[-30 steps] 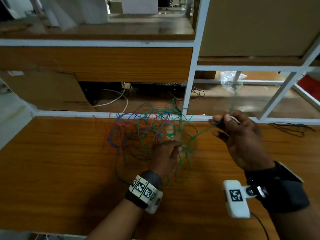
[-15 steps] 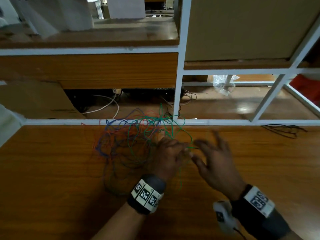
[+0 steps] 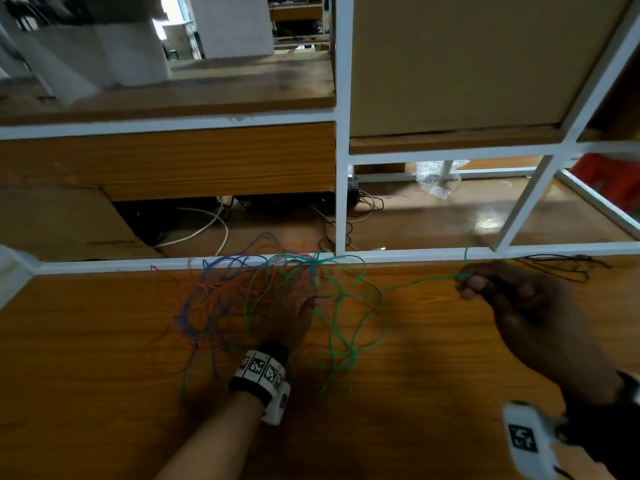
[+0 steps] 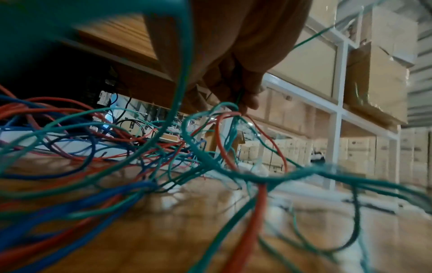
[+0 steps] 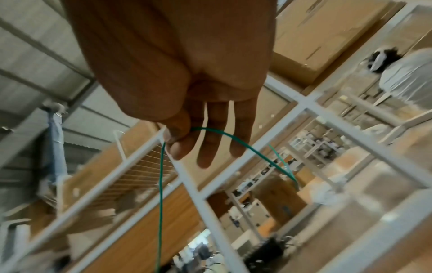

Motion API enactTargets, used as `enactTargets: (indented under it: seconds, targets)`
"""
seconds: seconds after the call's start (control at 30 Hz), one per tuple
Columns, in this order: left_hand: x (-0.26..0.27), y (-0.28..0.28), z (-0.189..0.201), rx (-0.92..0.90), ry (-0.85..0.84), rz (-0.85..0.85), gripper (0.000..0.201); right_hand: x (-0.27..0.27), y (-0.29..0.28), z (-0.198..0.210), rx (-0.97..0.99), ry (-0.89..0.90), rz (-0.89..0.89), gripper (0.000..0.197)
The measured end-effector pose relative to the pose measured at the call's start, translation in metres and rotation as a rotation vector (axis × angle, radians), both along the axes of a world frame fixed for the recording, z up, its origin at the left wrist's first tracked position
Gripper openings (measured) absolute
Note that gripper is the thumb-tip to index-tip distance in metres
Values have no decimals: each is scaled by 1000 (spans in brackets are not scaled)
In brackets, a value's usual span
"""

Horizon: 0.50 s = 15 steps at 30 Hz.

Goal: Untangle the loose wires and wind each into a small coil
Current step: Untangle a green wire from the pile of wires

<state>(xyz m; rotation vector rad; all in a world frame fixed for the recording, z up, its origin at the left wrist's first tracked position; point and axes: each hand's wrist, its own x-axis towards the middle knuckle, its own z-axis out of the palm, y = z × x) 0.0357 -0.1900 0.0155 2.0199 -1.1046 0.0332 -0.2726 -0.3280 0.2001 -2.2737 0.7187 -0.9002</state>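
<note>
A tangle of thin green, blue and orange wires (image 3: 263, 299) lies on the wooden table (image 3: 86, 393) near its far edge. My left hand (image 3: 294, 313) sits in the middle of the tangle and pinches a bunch of strands (image 4: 236, 114) at the fingertips. My right hand (image 3: 498, 289) is out to the right, raised. Its thumb and forefinger pinch one green wire (image 3: 422, 280) that runs taut back to the tangle. In the right wrist view the green wire (image 5: 161, 184) hangs from the pinch and its short end (image 5: 245, 146) arcs past the other, straight fingers.
A white metal frame (image 3: 341, 133) with wooden shelves and cardboard boxes (image 3: 467, 57) stands right behind the table's far edge. A black wire bundle (image 3: 561, 268) lies at the far right edge. White and black cables (image 3: 207, 230) lie on the lower shelf behind.
My right hand was open next to the left hand half a second ago. It has since pinched a green wire and pulled it out to the right. The left hand stays in the tangle.
</note>
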Motion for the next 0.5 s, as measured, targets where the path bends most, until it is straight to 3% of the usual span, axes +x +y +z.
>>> enactTargets:
  seconds: [0.07,0.1,0.17,0.23,0.37,0.43,0.5]
  targets:
    - [0,-4,11,-20,45,1,31,1,-25,-22,-30,124,-139,10]
    - [-3,-7,18,-32,18,-15,28,3,-35,-32,-38,265,-193,16]
    - [-17,-10,30,-20,-47,-58,24,10,-43,-48,-141,518,-217,62]
    - [-30,-17,29,-2,-129,-109,22,26,-33,-53,-262,518,-114,76]
    - [-45,-28,22,44,-42,-137,37,77,1,-65,-279,618,143,32]
    - [-46,-28,24,43,-83,-153,36,96,10,-80,-174,648,204,31]
    - [-43,-24,28,53,-112,-159,29,103,11,-93,-93,530,241,32]
